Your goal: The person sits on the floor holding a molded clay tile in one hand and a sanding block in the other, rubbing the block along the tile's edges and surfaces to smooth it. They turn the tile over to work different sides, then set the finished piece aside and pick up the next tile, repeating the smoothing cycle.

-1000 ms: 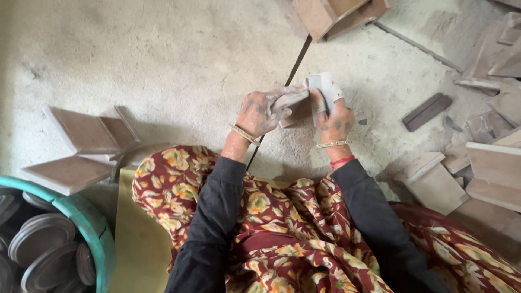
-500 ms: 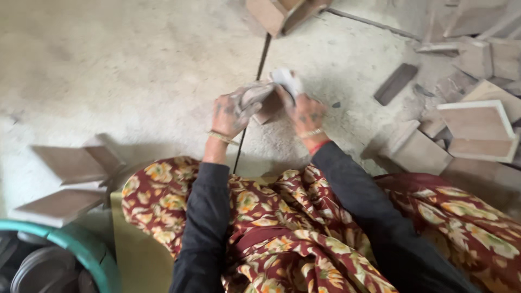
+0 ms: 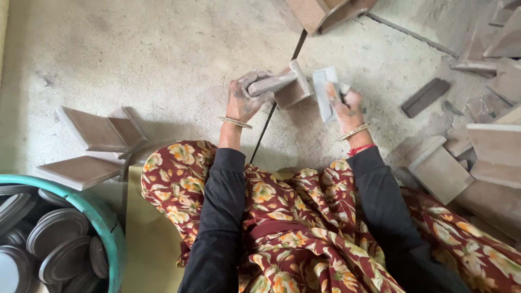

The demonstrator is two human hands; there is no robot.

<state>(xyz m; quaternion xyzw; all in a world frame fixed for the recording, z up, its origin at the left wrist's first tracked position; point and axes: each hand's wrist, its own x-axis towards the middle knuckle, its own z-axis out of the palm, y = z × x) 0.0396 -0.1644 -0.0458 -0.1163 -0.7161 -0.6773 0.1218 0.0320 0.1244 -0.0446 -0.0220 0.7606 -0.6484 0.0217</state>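
My left hand (image 3: pixel 245 97), dusty with clay, grips a brown L-shaped clay piece (image 3: pixel 286 86) held just above the floor. My right hand (image 3: pixel 347 106) holds a pale grey sanding sheet (image 3: pixel 325 92) upright, a small gap to the right of the clay piece. Both wrists wear bangles and both arms are in black sleeves. My lap is covered by a red floral cloth (image 3: pixel 282 217).
More brown clay corner pieces (image 3: pixel 97 133) lie on the concrete floor at my left, and several slabs (image 3: pixel 477 157) at my right. A green-rimmed tub (image 3: pixel 103 222) of dark round lids sits bottom left. A dark strip (image 3: pixel 424 96) lies to the right.
My hands have come apart: the clay piece and the grey sheet, pressed together before, now sit side by side with a gap. The view has shifted slightly.
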